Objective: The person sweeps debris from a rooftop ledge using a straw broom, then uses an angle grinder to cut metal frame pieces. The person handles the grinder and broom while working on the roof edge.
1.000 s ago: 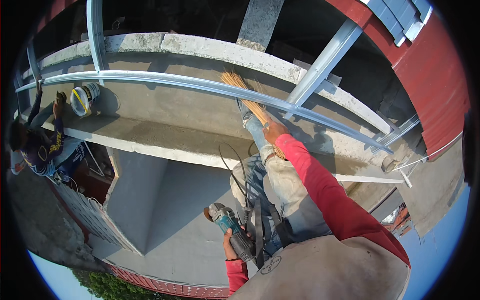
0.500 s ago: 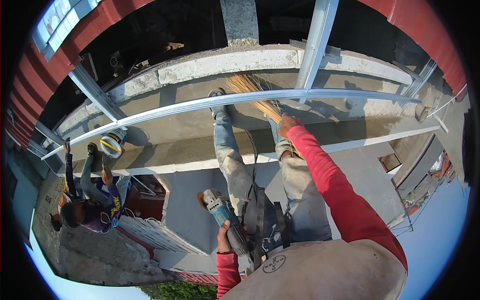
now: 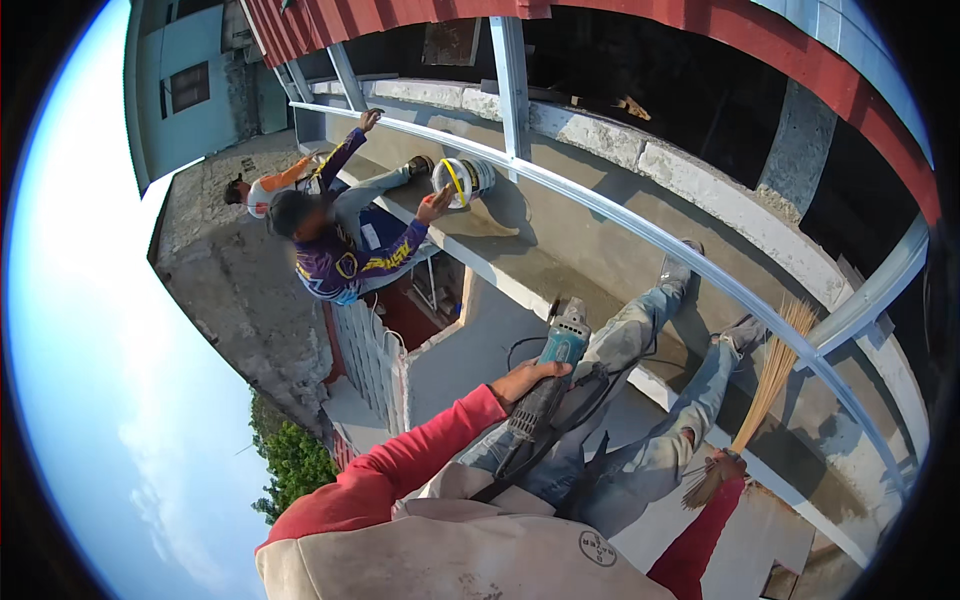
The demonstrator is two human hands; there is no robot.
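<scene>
My left hand (image 3: 528,383) is wrapped around the body of a teal and black angle grinder (image 3: 566,343). The grinder is held out over my legs, its head pointing away from me toward the ledge. Its disc is hard to make out from here. A dark cord (image 3: 600,392) loops beside it across my thigh. Off to the right, my right hand (image 3: 726,464) grips a bundled stick broom (image 3: 772,380) near its bound end. The broom's long bristles reach up past my foot to the metal rail.
A long metal rail (image 3: 620,212) on posts crosses above the concrete ledge (image 3: 560,255) where my feet rest. At the left sits a co-worker (image 3: 335,245), one hand near a white bucket (image 3: 465,182) with a yellow band. Another person (image 3: 272,190) is behind. Red corrugated sheet (image 3: 400,18) overhangs the far side.
The view has swung left, bringing the co-worker and bucket nearer the middle. My left arm has stretched forward with the grinder. My right hand with the broom is now lower, at my right side.
</scene>
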